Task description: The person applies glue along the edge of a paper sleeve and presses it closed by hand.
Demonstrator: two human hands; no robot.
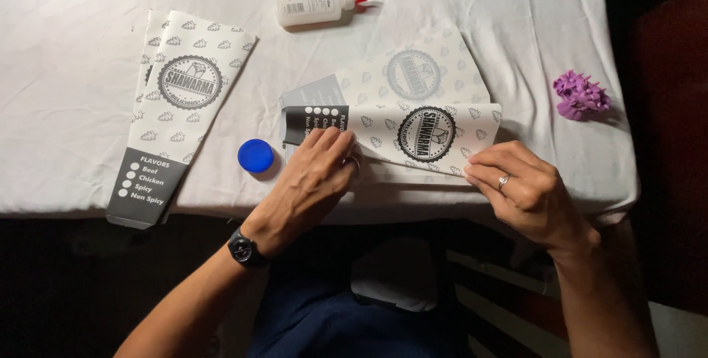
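Paper sleeve (pixel 413 133) lying near front edge of table (pixel 66 107), long axis running left to right. Left hand (pixel 313 181) pressing flat on its left end; right hand (pixel 523 188) pinching right end, both touching.

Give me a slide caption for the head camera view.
Both hands, left hand and right hand, press a folded printed paper sleeve on a white tablecloth beside a glue bottle.

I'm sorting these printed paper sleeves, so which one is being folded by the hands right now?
The printed sleeve at centre-right, pressed by the left hand and pinched by the right hand. The left-side sleeve lies flat, untouched.
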